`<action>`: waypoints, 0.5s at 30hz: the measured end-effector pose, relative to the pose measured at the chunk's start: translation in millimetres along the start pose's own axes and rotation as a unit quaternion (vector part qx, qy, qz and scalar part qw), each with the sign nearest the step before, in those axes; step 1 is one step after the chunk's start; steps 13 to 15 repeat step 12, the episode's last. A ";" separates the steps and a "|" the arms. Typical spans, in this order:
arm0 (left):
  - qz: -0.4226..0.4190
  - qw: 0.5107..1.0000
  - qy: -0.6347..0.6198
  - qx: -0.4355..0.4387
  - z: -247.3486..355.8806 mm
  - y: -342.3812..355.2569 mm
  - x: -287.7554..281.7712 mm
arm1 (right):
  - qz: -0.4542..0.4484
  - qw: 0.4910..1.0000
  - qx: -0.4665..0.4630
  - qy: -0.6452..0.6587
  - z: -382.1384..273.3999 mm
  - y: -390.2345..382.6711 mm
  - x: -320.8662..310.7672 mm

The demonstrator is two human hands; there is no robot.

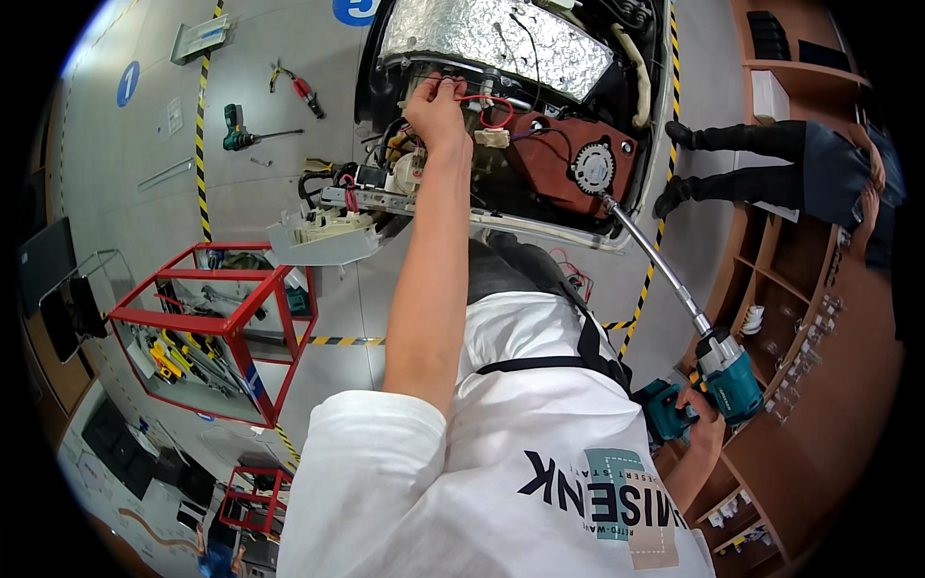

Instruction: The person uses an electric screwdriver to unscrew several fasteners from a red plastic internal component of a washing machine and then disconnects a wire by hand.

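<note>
A large opened appliance (574, 223) lies on the floor ahead of me, its inner parts and wiring exposed. My left hand (438, 111) reaches into it below a foil-covered panel (462, 34); its fingers are pinched together among wires, and what they hold is too small to make out. Beside those fingers loops a red wire (501, 118). My right hand (701, 416) grips a teal cordless drill (729, 380) by the handle. From the drill a long metal extension (665, 268) runs to the round slotted part (593, 168) on a brown-red housing (549, 173); whether its tip touches, I cannot tell.
On the floor to the left lie another drill (236, 130), pliers (303, 89) and a detached panel with parts (328, 241). A red-framed tool cart (231, 323) stands nearer. At right, a person (819, 164) stands before wooden shelving (785, 299).
</note>
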State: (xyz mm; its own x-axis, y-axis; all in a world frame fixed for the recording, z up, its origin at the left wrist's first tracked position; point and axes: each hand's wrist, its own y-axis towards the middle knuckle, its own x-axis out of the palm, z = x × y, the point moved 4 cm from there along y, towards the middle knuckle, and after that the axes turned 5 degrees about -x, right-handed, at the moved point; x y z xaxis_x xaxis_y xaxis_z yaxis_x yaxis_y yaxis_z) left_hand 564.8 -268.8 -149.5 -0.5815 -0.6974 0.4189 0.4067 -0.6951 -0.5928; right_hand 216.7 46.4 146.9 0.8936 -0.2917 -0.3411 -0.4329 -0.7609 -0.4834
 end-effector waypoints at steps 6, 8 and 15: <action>0.021 1.000 -0.013 0.002 -2.7 4.1 2.6 | -0.004 1.000 -0.001 -0.001 0.1 0.6 -0.8; 0.032 0.999 -0.005 0.015 -1.6 3.4 3.4 | -0.005 1.000 -0.001 -0.011 0.2 1.9 -1.2; 0.047 0.986 0.137 0.087 2.0 0.1 9.1 | -0.004 1.000 0.001 -0.013 -0.8 0.1 -1.4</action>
